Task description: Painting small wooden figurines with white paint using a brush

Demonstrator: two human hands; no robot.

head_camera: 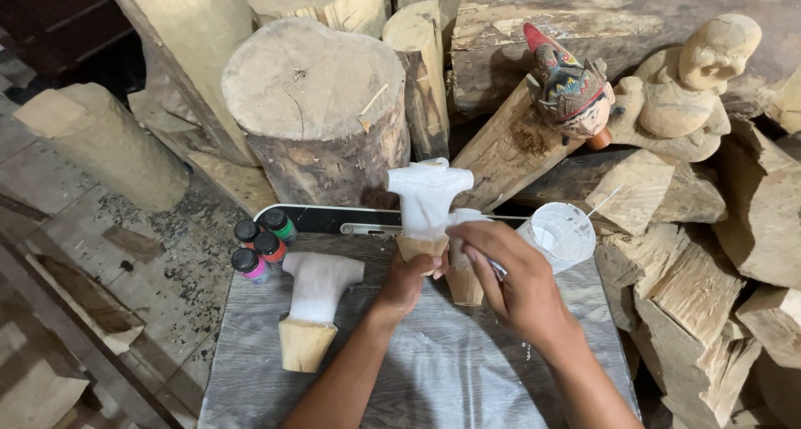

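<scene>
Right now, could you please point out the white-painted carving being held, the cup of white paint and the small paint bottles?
White-painted carving (427, 197), head view, its torso.
Cup of white paint (561, 233), head view, inside wall.
Small paint bottles (267, 247), head view, middle bottle's cap.

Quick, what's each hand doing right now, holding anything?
Left hand: closed around the bare wood base of the white-painted carving, holding it upright.
Right hand: fingers curled on a thin tool, likely a brush, mostly hidden.

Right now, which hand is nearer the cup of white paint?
Right. The right hand is just left of the white paint cup, nearly touching its side. The left hand is farther left, its grip around the base of the white-painted carving.
</scene>
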